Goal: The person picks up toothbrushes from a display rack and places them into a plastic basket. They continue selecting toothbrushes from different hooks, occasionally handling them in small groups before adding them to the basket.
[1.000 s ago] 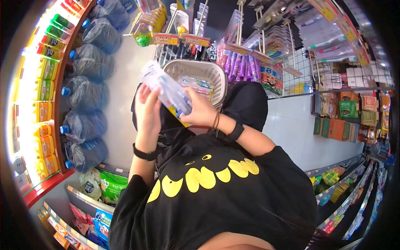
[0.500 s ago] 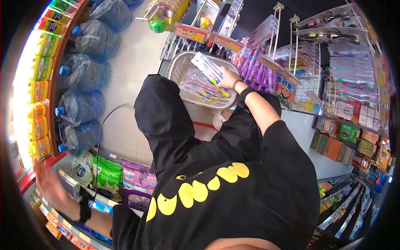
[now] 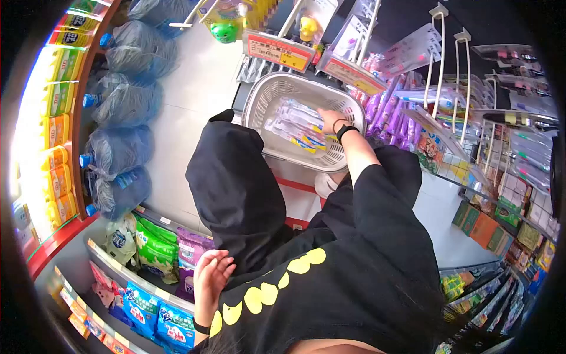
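Observation:
A light grey plastic basket (image 3: 257, 97) with slotted sides stands in front of my knees. Inside it lie several packaged toothbrushes (image 3: 295, 124), white and clear with yellow and blue ends. My right hand (image 3: 331, 120) reaches into the basket at their right side, its fingers closed on the edge of the packs and partly hidden. My left hand (image 3: 212, 272) is raised near my left thigh, with fingers loosely bent and apart and nothing in it.
Large blue water bottles (image 3: 121, 147) line the left side. Detergent bags (image 3: 156, 248) fill a low shelf at lower left. Hooks with price tags (image 3: 278, 50) jut out above the basket, and purple packets (image 3: 389, 112) hang to its right.
My right hand has lowered the toothbrush pack onto the others in the basket. My left hand has swung from the far left in towards my thigh. The view has shifted a little.

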`<state>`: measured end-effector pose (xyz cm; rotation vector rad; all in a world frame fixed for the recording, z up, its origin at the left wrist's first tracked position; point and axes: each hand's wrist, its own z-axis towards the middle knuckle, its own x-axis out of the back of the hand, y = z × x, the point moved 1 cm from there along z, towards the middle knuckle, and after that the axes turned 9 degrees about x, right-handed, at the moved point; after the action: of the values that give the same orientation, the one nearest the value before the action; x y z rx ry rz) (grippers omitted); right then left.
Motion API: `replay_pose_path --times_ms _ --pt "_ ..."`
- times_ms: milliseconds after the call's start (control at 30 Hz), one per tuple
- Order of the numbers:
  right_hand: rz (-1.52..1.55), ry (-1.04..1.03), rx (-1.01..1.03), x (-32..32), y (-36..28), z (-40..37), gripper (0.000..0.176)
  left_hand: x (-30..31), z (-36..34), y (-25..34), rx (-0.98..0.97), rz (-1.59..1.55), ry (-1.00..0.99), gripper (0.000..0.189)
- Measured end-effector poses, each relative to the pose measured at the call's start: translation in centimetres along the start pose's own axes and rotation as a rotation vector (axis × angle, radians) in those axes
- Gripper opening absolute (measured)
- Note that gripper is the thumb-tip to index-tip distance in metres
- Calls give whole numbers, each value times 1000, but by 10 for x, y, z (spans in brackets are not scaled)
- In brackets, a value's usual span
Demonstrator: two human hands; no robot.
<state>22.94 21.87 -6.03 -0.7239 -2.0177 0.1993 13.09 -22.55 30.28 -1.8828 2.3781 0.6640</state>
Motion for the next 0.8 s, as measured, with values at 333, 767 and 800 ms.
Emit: replay_pose_path --times_ms 333,767,800 --pt "167 5 -48 14 -4 7 42 -57 6 18 -145 283 -128 19" --pt "581 559 401 164 -192 -319 35 -198 -49 49 -494 821 -825 24" --pt "576 573 404 156 -192 -338 35 -213 -47 53 -498 826 -886 26"
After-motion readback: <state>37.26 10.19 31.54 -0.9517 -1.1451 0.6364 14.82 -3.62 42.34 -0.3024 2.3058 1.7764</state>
